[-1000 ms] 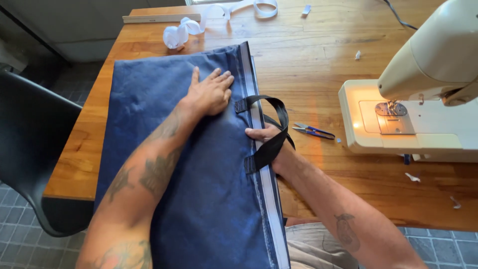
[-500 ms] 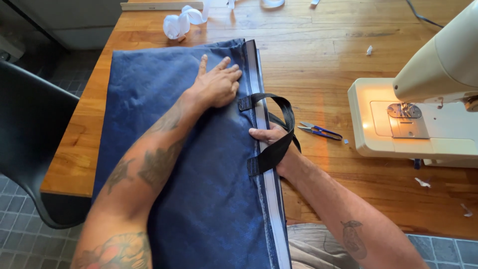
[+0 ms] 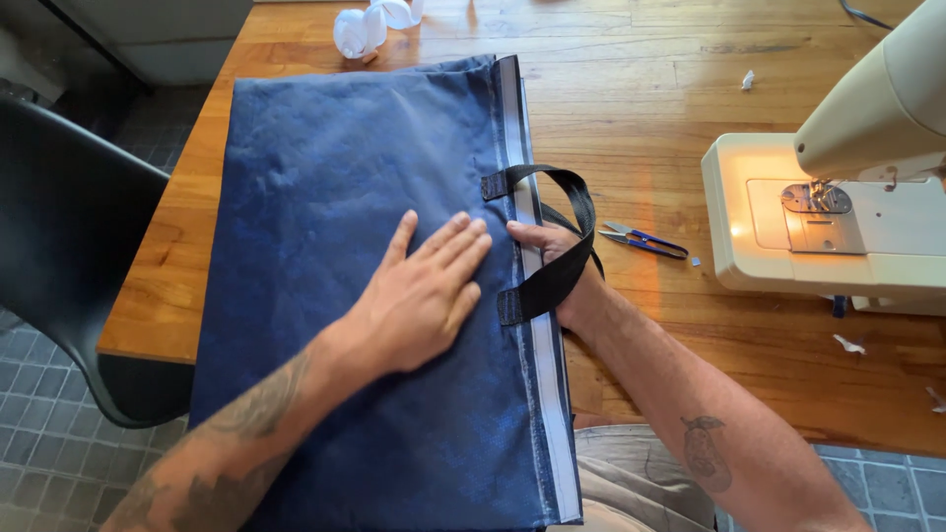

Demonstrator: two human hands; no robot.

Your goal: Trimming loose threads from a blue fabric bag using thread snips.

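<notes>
So the big navy blue bag [image 3: 335, 197] was spread flat on the wooden table [image 3: 641, 108], and everything else sat around it. Off the bag's left edge, down beside the table, there was a black chair [image 3: 69, 266] over grey floor tiles. Past the bag's top edge lay a little curl of white tape [image 3: 367, 25].

The left hand [image 3: 424, 296] was pressed palm-down on the bag, a bit right of its middle, fingers stretched out flat and close together, not gripping anything, just pinning the fabric. Right next to those fingertips ran the bag's pale grey-white edge strip [image 3: 540, 355], going all the way down its right side.

The black webbing handle [image 3: 562, 236] looped out from that strip (both ends stitched onto the blue cloth). The right hand [image 3: 557, 266] sat at the bag's right edge, partly under the handle loop, thumb resting on the strip. I honestly couldn't tell if its fingers were curled around the strap or just tucked beneath, since the webbing hid them.

Further right of the bag, small blue-handled thread snips [image 3: 642, 239] lay on the wood, and beyond those stood a cream sewing machine [image 3: 838, 227] with its lamp lit.
</notes>
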